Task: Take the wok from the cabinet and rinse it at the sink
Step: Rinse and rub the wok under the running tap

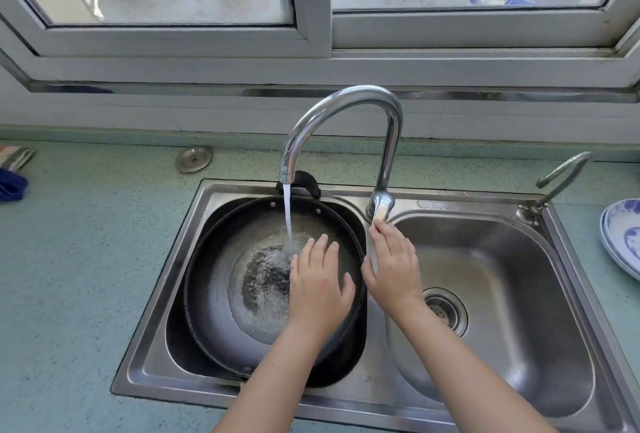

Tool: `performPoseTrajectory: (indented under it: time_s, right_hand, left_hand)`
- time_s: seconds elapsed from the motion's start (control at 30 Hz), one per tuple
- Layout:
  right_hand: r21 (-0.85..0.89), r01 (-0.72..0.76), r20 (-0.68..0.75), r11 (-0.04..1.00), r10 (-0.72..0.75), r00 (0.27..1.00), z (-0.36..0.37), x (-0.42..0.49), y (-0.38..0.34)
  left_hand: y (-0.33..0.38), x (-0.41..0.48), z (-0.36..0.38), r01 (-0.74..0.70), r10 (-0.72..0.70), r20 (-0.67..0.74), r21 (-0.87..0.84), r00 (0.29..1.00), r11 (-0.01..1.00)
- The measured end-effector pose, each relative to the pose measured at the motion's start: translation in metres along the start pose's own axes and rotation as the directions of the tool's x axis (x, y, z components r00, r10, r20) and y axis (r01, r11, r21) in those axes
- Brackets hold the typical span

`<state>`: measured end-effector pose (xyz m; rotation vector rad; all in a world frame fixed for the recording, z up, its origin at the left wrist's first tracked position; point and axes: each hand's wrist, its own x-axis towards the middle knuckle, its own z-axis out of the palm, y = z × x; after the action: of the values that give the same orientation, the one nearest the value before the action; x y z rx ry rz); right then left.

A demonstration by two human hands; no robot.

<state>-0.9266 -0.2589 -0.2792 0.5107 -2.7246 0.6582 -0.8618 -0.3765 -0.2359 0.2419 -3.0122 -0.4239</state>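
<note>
Both hands released, fingers straight; left hand (317,280) inside wok (214,277) under stream (287,214); right hand (393,266) touching faucet lever (381,208)

Wok (214,277): dark and round, with a worn grey inside and two rivets at the far rim.
Wok place: it lay mouth up in the left basin of the sink (460,206) and nearly filled it.
Wok handle (306,179): a black loop at the far side, over the sink edge.
Wok state: water (287,214) from the tap (346,97) fell into it and made a bubbling pool at the bottom.
Sink: steel, with two basins; the right one had a strainer in its drain.
</note>
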Motion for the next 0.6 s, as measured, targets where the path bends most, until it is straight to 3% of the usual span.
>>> performPoseTrajectory:
  time_s: [0.6]
  right_hand:
    - [-0.055, 0.007, 0.083, 0.998, -0.002, 0.997, 0.0029, -0.0075, -0.0016]
  left_hand:
    - [-0.0059, -0.0058, 0.0019, 0.015, -0.015, 0.017, 0.012, 1.000, 1.000]
